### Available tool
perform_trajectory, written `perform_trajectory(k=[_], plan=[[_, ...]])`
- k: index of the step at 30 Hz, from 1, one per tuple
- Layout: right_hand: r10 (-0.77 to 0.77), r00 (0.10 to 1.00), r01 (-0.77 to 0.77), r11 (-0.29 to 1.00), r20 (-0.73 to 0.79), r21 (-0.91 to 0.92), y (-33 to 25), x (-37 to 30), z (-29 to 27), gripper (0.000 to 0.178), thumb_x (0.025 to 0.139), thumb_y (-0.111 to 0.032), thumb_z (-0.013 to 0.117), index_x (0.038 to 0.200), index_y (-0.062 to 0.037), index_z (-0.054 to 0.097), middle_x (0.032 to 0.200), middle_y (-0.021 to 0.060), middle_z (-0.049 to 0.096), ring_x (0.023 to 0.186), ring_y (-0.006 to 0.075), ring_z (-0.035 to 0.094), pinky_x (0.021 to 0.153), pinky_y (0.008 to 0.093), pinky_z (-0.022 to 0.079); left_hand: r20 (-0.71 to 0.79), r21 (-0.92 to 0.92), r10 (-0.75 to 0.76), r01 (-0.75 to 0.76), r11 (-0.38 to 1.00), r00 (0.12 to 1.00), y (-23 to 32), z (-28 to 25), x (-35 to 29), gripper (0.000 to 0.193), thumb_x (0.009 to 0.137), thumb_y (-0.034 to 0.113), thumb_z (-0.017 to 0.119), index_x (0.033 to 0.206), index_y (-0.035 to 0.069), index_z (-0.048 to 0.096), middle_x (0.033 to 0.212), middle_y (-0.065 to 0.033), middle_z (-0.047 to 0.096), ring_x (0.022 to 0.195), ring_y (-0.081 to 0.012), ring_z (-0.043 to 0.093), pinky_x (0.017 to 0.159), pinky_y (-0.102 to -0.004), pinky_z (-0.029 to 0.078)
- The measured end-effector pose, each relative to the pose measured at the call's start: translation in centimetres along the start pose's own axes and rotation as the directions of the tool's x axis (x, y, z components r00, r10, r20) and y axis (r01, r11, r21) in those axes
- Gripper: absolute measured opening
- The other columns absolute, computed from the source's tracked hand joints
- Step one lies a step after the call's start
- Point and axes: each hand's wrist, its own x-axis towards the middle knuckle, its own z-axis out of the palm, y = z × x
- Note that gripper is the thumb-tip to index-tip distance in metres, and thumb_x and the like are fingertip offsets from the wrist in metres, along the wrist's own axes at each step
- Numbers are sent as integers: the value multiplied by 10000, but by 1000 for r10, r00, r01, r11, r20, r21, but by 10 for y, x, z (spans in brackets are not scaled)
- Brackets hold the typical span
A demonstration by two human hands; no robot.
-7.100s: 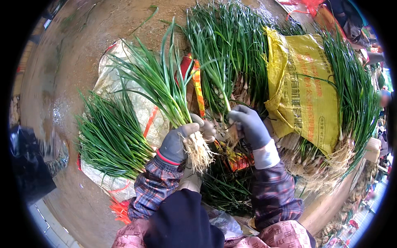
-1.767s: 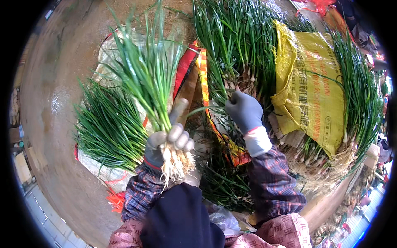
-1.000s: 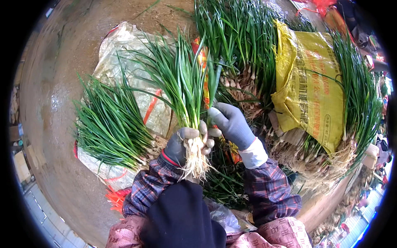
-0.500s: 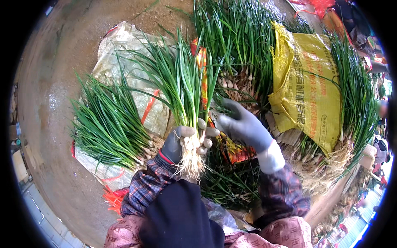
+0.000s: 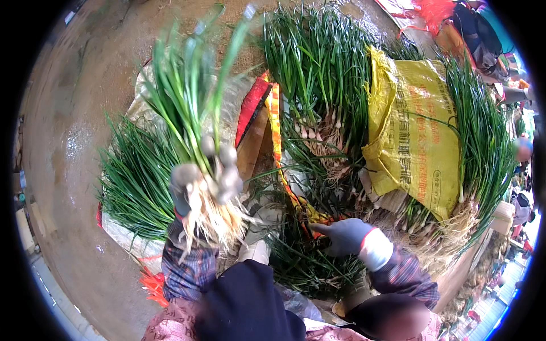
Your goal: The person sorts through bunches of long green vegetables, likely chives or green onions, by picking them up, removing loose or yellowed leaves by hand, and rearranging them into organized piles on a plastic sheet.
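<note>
My left hand [image 5: 206, 173], in a grey glove, is closed around a bunch of green garlic [image 5: 185, 108]. Its long flat leaves point up and away from me, and the pale roots [image 5: 213, 219] hang below the fingers. Motion blurs both the hand and the leaf tips. My right hand [image 5: 347, 236], gloved alike, hovers low over loose dark green leaves [image 5: 307, 258], beside a red and yellow printed strip [image 5: 277, 122]. Its index finger stretches left and nothing shows in its grip; the other fingers are partly hidden.
At left, a pile of green garlic [image 5: 139, 182] lies on a pale plastic sack [image 5: 142, 245]. A larger heap [image 5: 318, 62] is at the far middle. To the right, a yellow woven sack [image 5: 418, 125] covers part of another heap [image 5: 483, 131]. Orange-red ties [image 5: 153, 286] lie near left.
My left hand has moved left and lifted the green garlic bunch, uncovering the red and brown packaging behind it. My right hand has dropped nearer to me, away from the bunch.
</note>
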Motion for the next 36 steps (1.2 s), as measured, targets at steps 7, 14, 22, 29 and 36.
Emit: perform_trajectory(k=[7,14,22,29,36], plan=[[390,478,-514,851,-787,109,9,115,-110,396,872,-449,624,944,-75,735,814,155,710,814,309,707,701,425,553,-388,141,188,-143,980,902,-11,-38,34,577,927,265,614,1416,39,407,1251,-178,623,915,-259,664,684,-317,599],[441,710,-205,876,-549,437,0,99,-123,476,824,-489,690,993,-47,738,832,131,725,823,268,710,739,386,543,-417,58,-133,173,983,899,-55,-57,-5,665,891,308,678,1390,-36,405,923,-51,620,955,-230,624,864,-413,518],[175,921,299,252,-348,920,-24,97,-57,387,935,-274,670,1154,44,642,983,76,685,881,126,630,807,259,497,-641,111,-244,403,908,727,-66,-36,-12,276,829,235,638,1021,39,609,948,-105,679,784,-181,664,731,-332,593],[91,935,340,-506,-343,793,-49,116,-41,686,978,-619,421,1138,39,537,953,87,600,916,204,576,850,358,489,-627,40,-205,293,955,752,-75,-20,-31,305,820,227,643,1044,24,608,1130,-199,650,933,-268,682,768,-391,612],[398,654,407,531,-643,743,-39,129,-34,331,964,-318,572,1101,-27,651,798,137,644,647,269,615,653,390,494,-753,168,-263,562,810,604,-65,-15,-16,287,811,214,631,1018,17,614,1033,-175,682,875,-264,695,751,-371,581]])
